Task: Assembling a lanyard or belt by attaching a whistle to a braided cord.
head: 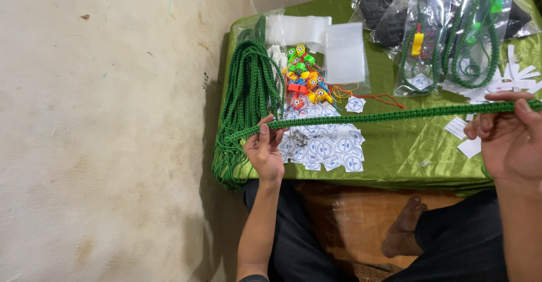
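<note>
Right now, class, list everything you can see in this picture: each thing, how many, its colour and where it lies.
Braided green cord: one, stretched level between both hands.
Bundle of green braided cords: many, draped over the table's left end.
Small plastic whistles: a heap, orange, green, yellow, beside the bundle.
Round white paper tags: many, near front edge.
Clear plastic bags: a stack, rear centre.
Packed bags holding cords: several, rear right.
Green satin tablecloth: one, covering the table.
Left hand: pinching the cord's left end.
Right hand: gripping its right end.
Bare foot: one, below the table.
</note>
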